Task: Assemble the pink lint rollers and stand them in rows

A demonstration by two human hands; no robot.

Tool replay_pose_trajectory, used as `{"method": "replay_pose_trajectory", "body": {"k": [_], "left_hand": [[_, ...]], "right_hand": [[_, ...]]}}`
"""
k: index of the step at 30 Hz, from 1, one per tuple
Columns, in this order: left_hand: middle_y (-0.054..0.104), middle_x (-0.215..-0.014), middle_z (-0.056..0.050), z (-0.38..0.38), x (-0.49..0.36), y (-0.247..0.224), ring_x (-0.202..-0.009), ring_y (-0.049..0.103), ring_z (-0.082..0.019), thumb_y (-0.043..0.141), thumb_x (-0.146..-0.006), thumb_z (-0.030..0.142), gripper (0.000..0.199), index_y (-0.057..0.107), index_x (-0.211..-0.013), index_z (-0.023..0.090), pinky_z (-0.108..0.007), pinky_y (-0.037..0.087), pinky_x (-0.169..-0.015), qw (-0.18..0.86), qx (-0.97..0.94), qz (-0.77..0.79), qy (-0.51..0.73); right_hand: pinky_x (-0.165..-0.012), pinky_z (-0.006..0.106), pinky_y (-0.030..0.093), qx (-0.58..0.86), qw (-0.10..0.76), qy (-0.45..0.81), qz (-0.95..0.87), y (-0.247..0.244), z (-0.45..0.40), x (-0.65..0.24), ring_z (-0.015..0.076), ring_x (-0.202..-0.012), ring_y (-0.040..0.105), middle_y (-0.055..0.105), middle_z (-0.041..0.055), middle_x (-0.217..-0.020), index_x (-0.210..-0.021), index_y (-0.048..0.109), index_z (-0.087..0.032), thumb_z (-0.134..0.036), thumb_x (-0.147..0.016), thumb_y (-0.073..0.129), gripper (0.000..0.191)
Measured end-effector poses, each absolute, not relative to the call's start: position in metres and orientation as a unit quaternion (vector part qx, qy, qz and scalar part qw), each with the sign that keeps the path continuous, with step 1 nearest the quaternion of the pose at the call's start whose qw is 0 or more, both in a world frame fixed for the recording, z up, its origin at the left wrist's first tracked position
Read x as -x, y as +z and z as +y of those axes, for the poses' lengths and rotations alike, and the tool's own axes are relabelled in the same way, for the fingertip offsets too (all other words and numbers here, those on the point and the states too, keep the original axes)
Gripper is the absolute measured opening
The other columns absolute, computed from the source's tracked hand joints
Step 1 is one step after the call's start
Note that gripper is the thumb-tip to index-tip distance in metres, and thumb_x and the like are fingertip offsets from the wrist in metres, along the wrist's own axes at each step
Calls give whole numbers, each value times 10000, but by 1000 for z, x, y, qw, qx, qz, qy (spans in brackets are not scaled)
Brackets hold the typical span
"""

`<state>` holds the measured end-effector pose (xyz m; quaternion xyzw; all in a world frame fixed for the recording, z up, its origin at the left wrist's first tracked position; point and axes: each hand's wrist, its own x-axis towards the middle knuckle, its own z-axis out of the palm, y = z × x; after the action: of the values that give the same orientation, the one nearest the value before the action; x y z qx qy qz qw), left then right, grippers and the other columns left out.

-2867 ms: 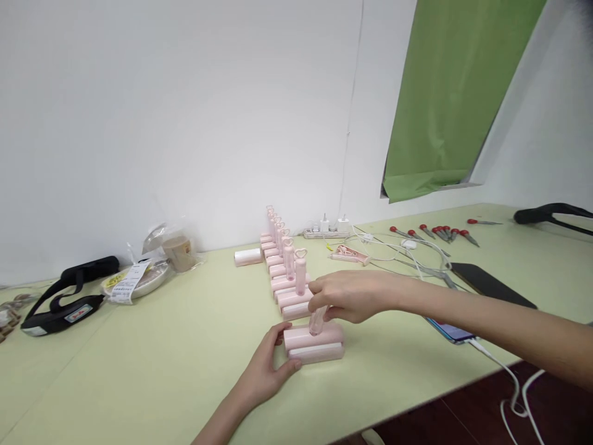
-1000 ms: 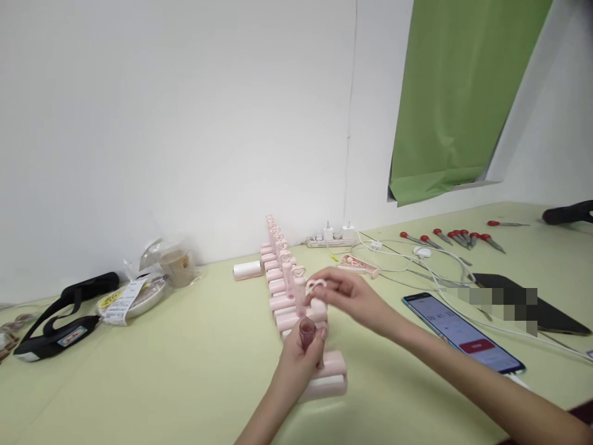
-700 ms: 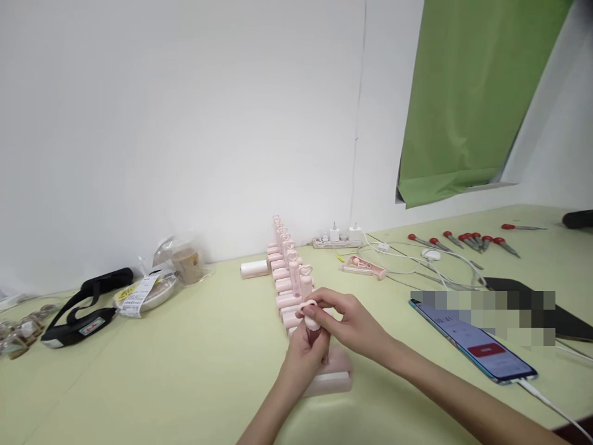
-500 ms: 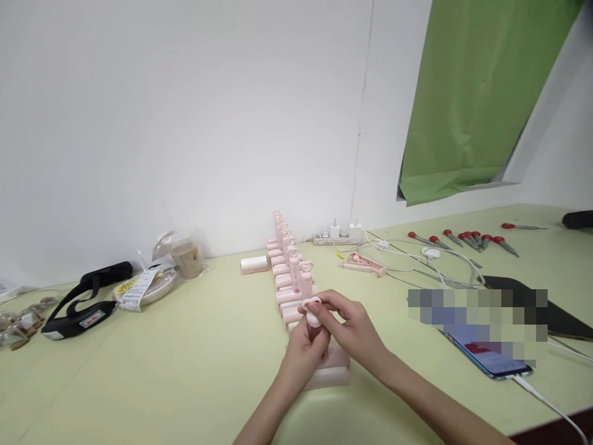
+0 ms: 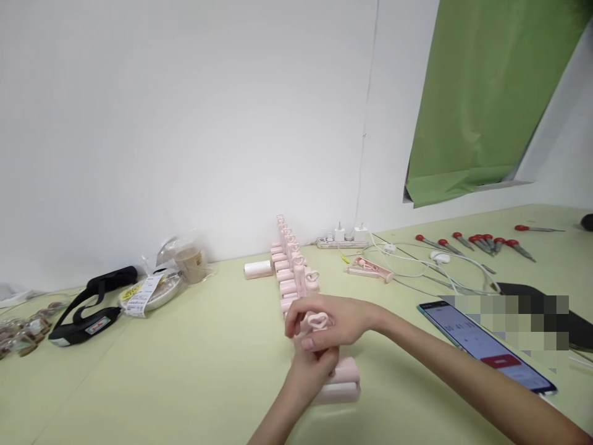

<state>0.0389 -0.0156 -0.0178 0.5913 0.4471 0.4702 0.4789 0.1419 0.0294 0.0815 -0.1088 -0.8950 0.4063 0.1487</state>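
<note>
In front of me my left hand (image 5: 312, 371) is closed around the lower part of an upright pink handle whose top is a heart-shaped loop (image 5: 318, 320). My right hand (image 5: 345, 318) reaches over from the right, its fingers curled past the loop and its thumb near my left hand. Most of the held handle is hidden by my fingers. Beneath the hands lie a pink roll (image 5: 346, 369) and a white roll (image 5: 340, 392). Behind them runs a row of lying pink rolls (image 5: 287, 287) with upright heart-topped handles (image 5: 299, 278).
A white roll (image 5: 258, 269) lies left of the row. A pink case (image 5: 370, 271), cables and a power strip (image 5: 341, 243) are behind right. The phone (image 5: 482, 343) lies near my right forearm. Red-headed tools (image 5: 482, 241), a black strap (image 5: 92, 303) and a bagged cup (image 5: 189, 262) lie farther out.
My right hand has moved from pinching at the heart-shaped loop to curling over it, fingers pointing left. My left hand stays around the handle. The view has shifted slightly.
</note>
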Motion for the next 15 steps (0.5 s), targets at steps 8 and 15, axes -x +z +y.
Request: {"method": "replay_pose_trajectory", "body": {"k": [8, 15], "left_hand": [[606, -652, -23, -16, -37, -27, -616, 559, -160, 497, -616, 173, 313, 594, -913, 149, -237, 461, -549, 413, -625, 491, 445], [605, -1053, -72, -16, -34, -48, -993, 523, -273, 561, -581, 201, 453, 591, -1033, 182, -356, 417, -883, 400, -632, 503, 433]], "right_hand": [[-689, 231, 430, 106, 206, 493, -838, 49, 22, -135, 137, -780, 560, 645, 29, -869, -776, 664, -144, -41, -632, 283, 420], [-784, 216, 392, 184, 125, 436, -872, 73, 14, -138, 132, -855, 548, 629, -12, -961, -780, 683, -190, -40, -630, 321, 419]]}}
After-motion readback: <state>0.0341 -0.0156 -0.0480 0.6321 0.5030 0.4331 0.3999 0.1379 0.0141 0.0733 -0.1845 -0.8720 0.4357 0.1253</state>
